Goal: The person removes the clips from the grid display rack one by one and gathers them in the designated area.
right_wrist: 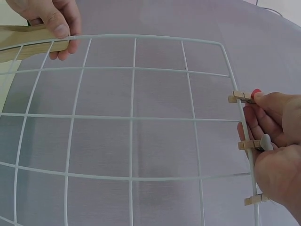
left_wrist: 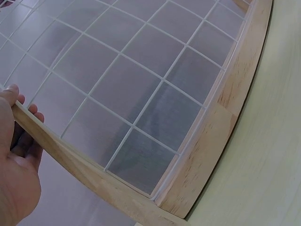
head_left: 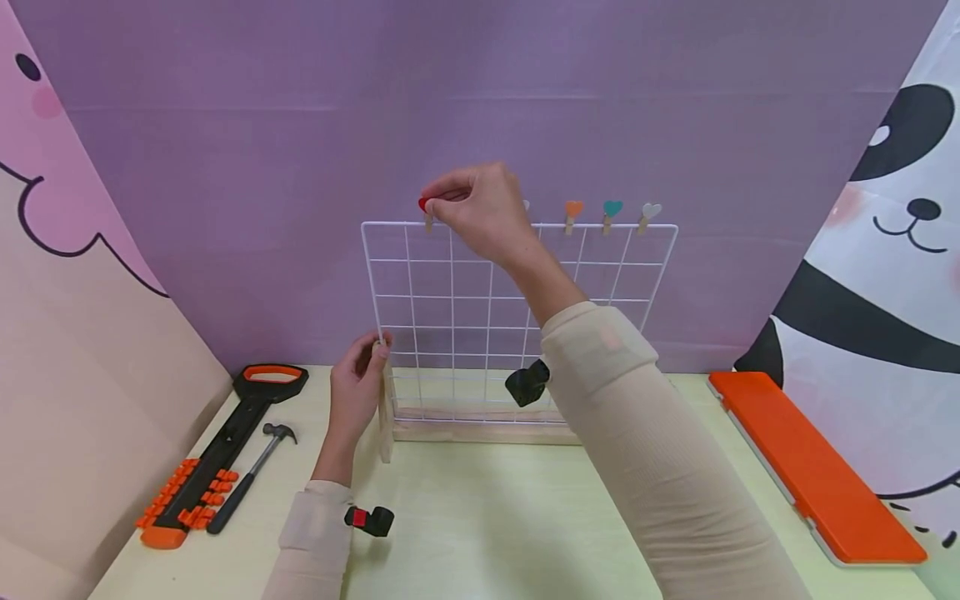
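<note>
A white wire grid [head_left: 487, 296] stands upright in a wooden base [head_left: 480, 432]. My right hand [head_left: 480, 208] is at its top wire, near the left corner, pinching a small wooden clothespin with a red heart [head_left: 423, 205]. In the right wrist view that clothespin [right_wrist: 239, 97] sits across the wire between thumb and fingers. Beside it, a clothespin with a pale heart [right_wrist: 249, 144] is clipped on. My left hand [head_left: 356, 392] holds the top of the wooden side post [left_wrist: 80, 169] against the grid's left edge, thumb in front and fingers behind.
Farther right on the top wire are clothespins with orange [head_left: 573, 208], teal [head_left: 612, 208] and white hearts [head_left: 651, 211]. A black-and-orange saw-shaped holder [head_left: 232, 437] and a claw hammer [head_left: 255, 475] lie at left. An orange case [head_left: 813, 467] lies at right.
</note>
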`<state>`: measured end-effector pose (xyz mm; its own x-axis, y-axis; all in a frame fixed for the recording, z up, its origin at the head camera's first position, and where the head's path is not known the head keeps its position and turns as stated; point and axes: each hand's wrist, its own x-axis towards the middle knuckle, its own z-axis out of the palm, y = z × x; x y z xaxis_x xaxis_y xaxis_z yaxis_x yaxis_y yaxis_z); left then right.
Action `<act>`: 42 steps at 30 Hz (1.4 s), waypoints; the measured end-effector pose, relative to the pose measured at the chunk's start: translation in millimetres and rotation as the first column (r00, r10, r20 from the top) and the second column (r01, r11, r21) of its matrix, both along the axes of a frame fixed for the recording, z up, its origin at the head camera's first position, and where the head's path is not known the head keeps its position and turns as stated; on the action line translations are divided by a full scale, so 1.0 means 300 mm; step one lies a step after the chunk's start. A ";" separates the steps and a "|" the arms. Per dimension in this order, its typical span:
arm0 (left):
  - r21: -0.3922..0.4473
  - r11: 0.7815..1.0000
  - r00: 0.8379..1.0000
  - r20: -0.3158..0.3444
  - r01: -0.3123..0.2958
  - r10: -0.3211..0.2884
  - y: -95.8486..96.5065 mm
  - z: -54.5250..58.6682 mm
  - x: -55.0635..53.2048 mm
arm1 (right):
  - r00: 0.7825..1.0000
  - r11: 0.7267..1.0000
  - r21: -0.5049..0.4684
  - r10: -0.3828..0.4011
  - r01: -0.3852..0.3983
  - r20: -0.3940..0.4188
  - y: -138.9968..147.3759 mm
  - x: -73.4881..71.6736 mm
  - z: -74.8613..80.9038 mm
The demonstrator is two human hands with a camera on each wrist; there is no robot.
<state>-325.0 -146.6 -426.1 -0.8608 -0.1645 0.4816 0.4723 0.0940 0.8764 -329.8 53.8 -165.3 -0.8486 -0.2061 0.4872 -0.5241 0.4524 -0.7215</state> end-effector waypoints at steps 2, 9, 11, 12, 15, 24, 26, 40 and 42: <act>0.001 1.000 1.000 -0.001 0.003 -0.003 0.001 -0.001 -0.001 | 1.000 1.000 -0.002 -0.005 0.005 0.007 0.001 0.001 -0.001; 0.001 1.000 1.000 -0.011 0.010 -0.010 0.008 -0.002 -0.004 | 0.999 0.999 -0.026 -0.034 0.034 0.022 0.010 0.001 0.006; 0.000 1.000 1.000 -0.013 0.011 -0.011 0.010 -0.002 -0.004 | 0.999 0.999 -0.020 -0.035 0.035 0.009 0.013 0.006 0.009; 0.001 1.000 1.000 -0.011 0.012 -0.012 0.010 -0.002 -0.004 | 1.000 0.999 -0.014 -0.032 0.032 0.001 0.013 0.009 0.009; 0.000 1.000 1.000 -0.002 0.004 -0.004 0.005 -0.002 -0.002 | 1.000 1.000 -0.005 -0.019 0.019 -0.014 0.012 0.017 0.011; 0.003 1.000 1.000 0.005 0.021 -0.021 -0.015 -0.012 -0.013 | 0.998 0.999 -0.033 0.027 -0.028 -0.058 0.020 0.030 0.031; 0.008 1.000 1.000 0.010 0.017 -0.018 -0.018 -0.016 -0.013 | 0.996 0.998 -0.039 0.049 -0.052 -0.075 0.029 0.037 0.037; 0.000 1.000 1.000 0.011 -0.003 0.003 -0.021 -0.013 -0.008 | 0.992 0.986 -0.132 0.086 -0.098 -0.093 0.194 0.121 0.006; 0.003 1.000 1.000 0.001 0.001 -0.001 -0.021 -0.012 -0.011 | 0.994 0.989 -0.125 0.069 -0.079 -0.085 0.225 0.129 -0.016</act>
<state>-328.2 -152.9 -429.8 -0.8618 -0.1646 0.4798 0.4711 0.0908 0.8774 -291.2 121.2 -170.1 -0.7907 -0.1985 0.5791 -0.6110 0.3169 -0.7255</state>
